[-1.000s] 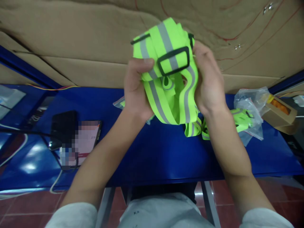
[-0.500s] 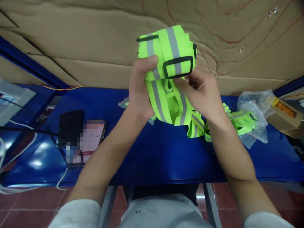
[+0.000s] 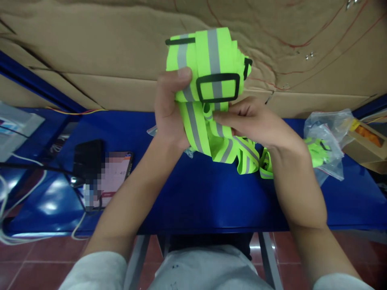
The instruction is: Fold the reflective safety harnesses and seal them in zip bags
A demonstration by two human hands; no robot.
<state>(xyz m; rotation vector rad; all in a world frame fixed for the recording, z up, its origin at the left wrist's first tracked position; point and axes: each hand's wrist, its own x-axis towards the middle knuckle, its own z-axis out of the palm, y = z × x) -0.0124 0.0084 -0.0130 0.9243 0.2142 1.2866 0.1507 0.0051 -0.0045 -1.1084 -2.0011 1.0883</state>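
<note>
I hold a folded neon-yellow reflective strap vest with grey stripes and a black plastic buckle above a blue table. My left hand grips the bundle's left side, thumb pressed on a grey stripe. My right hand reaches in from the right, its fingers pinching a strap fold just under the buckle. Loose strap ends hang down to the table below my right wrist.
A phone lies beside a black device with cables at left. A clear plastic bag holding another neon vest sits at right, next to a small cardboard box. Brown cardboard sheets stand behind the table.
My right hand has left the bundle's right side and moved down and left under the buckle, pinching a strap. The left hand keeps its grip.
</note>
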